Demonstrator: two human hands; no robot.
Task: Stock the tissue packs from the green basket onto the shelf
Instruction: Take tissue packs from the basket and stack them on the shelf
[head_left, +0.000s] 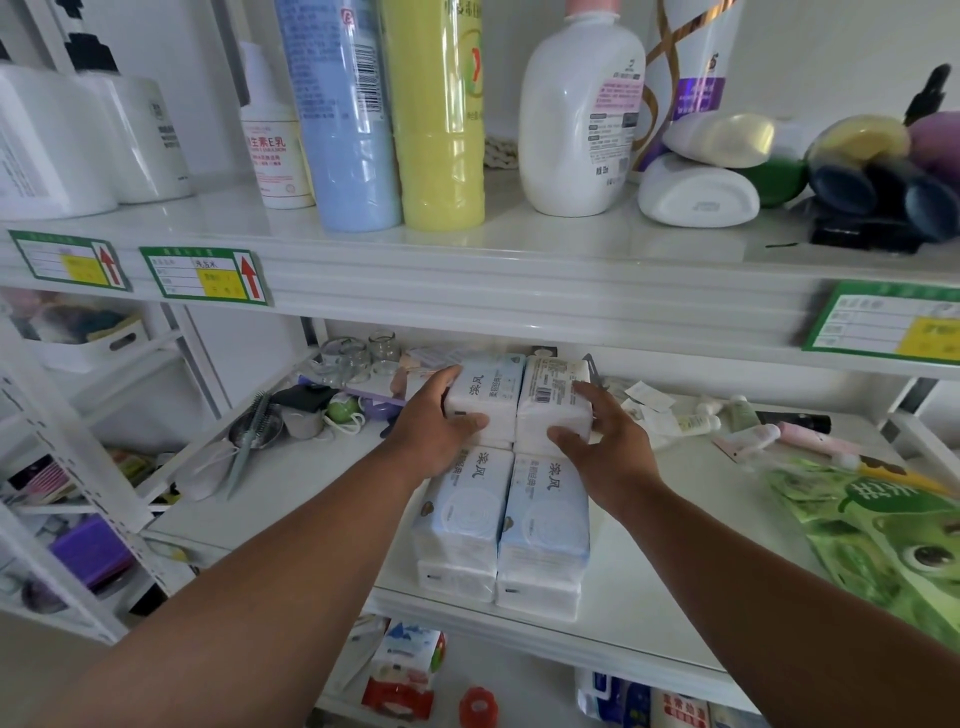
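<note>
Several white and pale-blue tissue packs sit in two rows on the middle shelf (649, 597). Two front stacks, the front left pack (465, 512) and the front right pack (548, 519), lie near the shelf edge. Behind them stand the rear left pack (491, 395) and the rear right pack (553, 400), side by side. My left hand (431, 431) grips the rear left pack from its left side and front. My right hand (605, 441) grips the rear right pack from its right side and front. The green basket is not in view.
Small items crowd the shelf's back left: glass jars (358, 358), a comb (249, 441), a green ball (343, 410). Tubes and a pink item (810, 439) lie at the right, beside a green printed bag (883, 540). Tall bottles (441, 114) stand on the shelf above.
</note>
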